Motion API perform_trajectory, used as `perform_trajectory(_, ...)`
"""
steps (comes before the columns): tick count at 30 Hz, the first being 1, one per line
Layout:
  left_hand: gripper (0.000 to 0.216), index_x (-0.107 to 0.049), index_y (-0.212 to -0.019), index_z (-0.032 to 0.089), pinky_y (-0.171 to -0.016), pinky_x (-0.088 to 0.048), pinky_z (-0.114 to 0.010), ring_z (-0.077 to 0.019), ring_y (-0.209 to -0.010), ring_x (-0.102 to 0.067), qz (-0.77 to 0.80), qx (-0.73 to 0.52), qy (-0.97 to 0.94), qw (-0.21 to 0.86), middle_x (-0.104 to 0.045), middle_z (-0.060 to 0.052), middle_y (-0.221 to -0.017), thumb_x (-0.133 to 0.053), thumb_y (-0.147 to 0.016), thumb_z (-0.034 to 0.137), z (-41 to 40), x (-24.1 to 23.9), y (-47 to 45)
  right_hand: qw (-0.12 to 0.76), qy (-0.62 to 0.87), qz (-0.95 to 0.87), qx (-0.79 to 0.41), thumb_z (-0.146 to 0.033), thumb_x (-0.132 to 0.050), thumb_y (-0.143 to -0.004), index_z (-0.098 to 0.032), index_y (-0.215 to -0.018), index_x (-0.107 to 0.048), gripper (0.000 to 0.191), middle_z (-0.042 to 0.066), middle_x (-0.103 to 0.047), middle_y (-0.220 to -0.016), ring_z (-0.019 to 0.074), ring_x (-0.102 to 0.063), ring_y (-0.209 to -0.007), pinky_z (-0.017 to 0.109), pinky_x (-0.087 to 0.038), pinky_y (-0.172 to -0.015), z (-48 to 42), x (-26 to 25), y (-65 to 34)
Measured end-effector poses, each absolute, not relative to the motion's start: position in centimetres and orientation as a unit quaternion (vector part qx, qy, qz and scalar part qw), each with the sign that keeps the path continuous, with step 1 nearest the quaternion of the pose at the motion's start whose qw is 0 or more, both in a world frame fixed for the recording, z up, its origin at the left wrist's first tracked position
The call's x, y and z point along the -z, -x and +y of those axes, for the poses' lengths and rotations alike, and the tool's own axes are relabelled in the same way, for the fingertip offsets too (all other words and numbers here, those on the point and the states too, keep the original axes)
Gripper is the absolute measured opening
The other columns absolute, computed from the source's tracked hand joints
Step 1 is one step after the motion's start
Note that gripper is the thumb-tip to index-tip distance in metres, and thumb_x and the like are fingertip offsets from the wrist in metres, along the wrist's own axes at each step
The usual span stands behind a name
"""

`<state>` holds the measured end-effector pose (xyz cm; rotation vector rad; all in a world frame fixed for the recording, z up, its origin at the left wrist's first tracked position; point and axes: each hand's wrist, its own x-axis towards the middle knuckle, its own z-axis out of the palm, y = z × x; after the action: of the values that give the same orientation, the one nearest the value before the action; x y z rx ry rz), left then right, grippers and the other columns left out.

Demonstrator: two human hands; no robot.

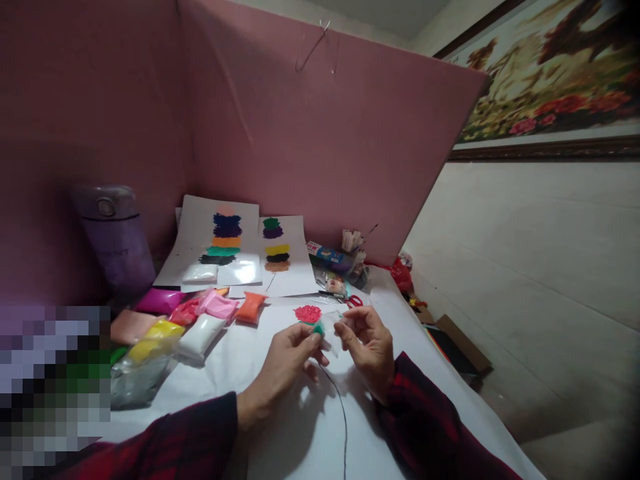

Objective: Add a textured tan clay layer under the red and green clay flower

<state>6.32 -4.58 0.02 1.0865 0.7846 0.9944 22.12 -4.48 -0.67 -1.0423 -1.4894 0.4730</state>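
Observation:
A small clear plastic bag with a bit of green clay-like material in one end is stretched between my hands. My left hand pinches the green end between thumb and forefinger. The bag's other end is gripped by the fingertips of my right hand. Just beyond them, a rough red patch with a green edge below it shows on the white surface. Below my hands runs a thin dark line; whether it is drawn or a thread I cannot tell.
Several colored packets, such as a white packet and an orange packet, lie at left near a purple bottle. White sheets with color bands lean at the back. Red-handled scissors lie beyond my right hand.

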Motion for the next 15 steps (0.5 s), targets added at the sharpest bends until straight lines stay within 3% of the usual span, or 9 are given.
perform_trajectory(5,0.033,-0.057,-0.074,0.012,-0.042,-0.045,-0.021,-0.0106,-0.05,-0.056,0.339,-0.444,-0.474,0.68,-0.063,-0.004,-0.066,-0.068,-0.074,0.043,-4.4,-0.2,-5.8,0.56,0.43,-0.687,-0.17,-0.027,-0.062,-0.083,-0.022,-0.106,-0.054,0.025,0.006,-0.06,-0.1,0.0158,-0.059,-0.077,0.028,-0.048,-0.065,-4.3,0.3,-22.2)
perform_trajectory(10,0.029,-0.061,-0.083,0.01,-0.056,-0.051,-0.023,-0.0152,-0.069,-0.064,0.267,-0.451,-0.465,0.714,-0.068,-0.008,-0.077,-0.074,-0.07,0.033,-4.4,0.1,-5.5,0.588,0.439,-0.656,-0.177,-0.03,-0.058,-0.085,-0.02,-0.097,-0.059,0.016,0.004,-0.059,-0.088,0.014,-0.056,-0.067,0.026,-0.048,-0.061,-3.3,1.3,-22.5)
perform_trajectory(15,0.026,-0.058,-0.083,0.012,-0.045,-0.049,-0.021,-0.0171,-0.068,-0.065,0.301,-0.448,-0.462,0.704,-0.066,-0.008,-0.077,-0.069,-0.075,0.033,-4.7,0.1,-5.7,0.582,0.444,-0.666,-0.145,-0.027,-0.06,-0.083,-0.02,-0.093,-0.059,0.012,0.004,-0.058,-0.092,0.0135,-0.054,-0.068,0.027,-0.047,-0.062,-3.6,1.1,-22.5)
